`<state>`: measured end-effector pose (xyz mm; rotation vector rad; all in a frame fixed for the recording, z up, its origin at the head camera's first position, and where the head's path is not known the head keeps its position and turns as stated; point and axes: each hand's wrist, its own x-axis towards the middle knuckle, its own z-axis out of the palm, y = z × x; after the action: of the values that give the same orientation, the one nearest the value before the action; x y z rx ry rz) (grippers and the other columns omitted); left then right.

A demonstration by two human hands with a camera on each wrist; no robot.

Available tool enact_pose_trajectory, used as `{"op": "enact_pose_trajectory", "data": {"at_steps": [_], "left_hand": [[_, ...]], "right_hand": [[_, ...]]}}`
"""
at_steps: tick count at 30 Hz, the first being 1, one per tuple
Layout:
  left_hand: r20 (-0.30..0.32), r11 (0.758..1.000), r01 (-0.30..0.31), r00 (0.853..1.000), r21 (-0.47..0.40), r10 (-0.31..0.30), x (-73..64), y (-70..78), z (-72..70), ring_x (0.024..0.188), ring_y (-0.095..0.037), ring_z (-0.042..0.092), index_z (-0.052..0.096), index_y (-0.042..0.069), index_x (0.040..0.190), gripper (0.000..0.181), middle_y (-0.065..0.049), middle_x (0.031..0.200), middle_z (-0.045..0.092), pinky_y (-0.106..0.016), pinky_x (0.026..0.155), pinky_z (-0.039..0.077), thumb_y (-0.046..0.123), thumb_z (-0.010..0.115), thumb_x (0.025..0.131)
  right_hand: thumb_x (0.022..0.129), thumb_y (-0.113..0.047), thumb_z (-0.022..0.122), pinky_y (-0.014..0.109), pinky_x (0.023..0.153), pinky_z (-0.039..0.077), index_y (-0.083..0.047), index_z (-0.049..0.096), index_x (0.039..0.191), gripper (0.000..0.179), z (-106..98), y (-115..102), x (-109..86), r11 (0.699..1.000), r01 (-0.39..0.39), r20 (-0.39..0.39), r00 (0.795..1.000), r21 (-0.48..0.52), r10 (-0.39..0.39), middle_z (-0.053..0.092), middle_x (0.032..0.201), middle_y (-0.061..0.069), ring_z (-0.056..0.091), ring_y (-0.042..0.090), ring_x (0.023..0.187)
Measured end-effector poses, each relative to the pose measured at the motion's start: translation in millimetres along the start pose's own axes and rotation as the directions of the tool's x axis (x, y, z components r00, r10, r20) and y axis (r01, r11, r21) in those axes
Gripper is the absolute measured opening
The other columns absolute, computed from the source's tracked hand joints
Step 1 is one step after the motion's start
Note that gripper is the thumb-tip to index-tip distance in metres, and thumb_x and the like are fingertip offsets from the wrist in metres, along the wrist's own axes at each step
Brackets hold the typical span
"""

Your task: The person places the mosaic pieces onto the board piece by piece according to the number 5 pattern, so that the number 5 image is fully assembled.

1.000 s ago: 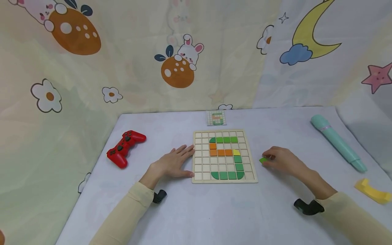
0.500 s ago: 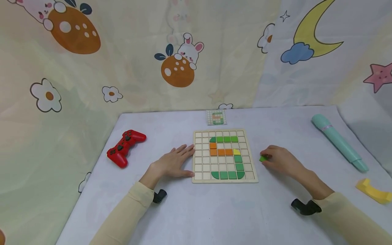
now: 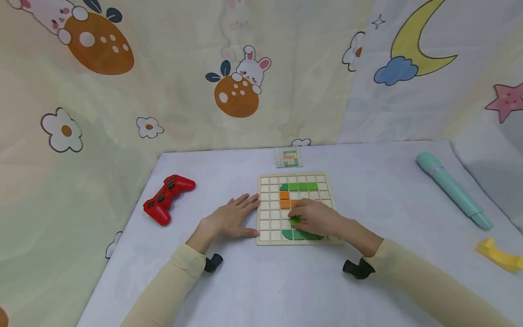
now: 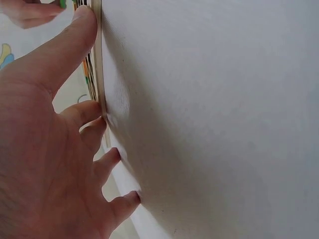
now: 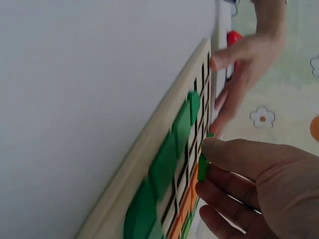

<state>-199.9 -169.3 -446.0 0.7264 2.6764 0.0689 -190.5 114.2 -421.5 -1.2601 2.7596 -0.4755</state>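
My right hand (image 3: 316, 218) pinches a light green tile (image 3: 294, 221) between thumb and fingers, just above the wooden grid board (image 3: 264, 213). In the right wrist view the green tile (image 5: 203, 167) stands on edge in the fingertips. My left hand (image 3: 230, 219) lies with spread, straight fingers against the board's left edge; its thumb touches that edge in the left wrist view. Orange tiles (image 3: 284, 200) sit in the middle rows. A row of light green tiles (image 3: 303, 186) lies near the top, and dark green tiles (image 3: 288, 234) line the bottom. The right hand hides part of the board's right side.
A small pattern card (image 3: 288, 157) lies behind the board. At left is a red game controller (image 3: 167, 198). To the right lie a mint-green microphone-shaped object (image 3: 453, 190) and a yellow curved piece (image 3: 498, 255). A patterned cloth (image 3: 175, 91) hangs behind the table.
From beside the board's right edge, my right hand has moved left over its lower middle, carrying the green tile. The left hand stays at the left edge.
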Motion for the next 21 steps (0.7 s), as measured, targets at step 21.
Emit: {"op": "enact_pose_trajectory", "data": {"at_steps": [21], "left_hand": [[0.002,1.0,-0.011,1.0,-0.016,0.011,-0.8,-0.4,-0.9,0.153,-0.02,0.007,0.013,0.026,0.157,0.095,0.01,0.165,0.005,-0.05,0.121,0.021,0.07,0.053,0.084]], "right_hand": [[0.082,-0.02,0.078,0.032,0.089,0.056,-0.009,0.075,0.103,0.024,13,-10,15.7,1.0,0.028,0.028,0.999,-0.005,-0.028,0.069,0.106,0.004,0.063,0.019,0.1]]}}
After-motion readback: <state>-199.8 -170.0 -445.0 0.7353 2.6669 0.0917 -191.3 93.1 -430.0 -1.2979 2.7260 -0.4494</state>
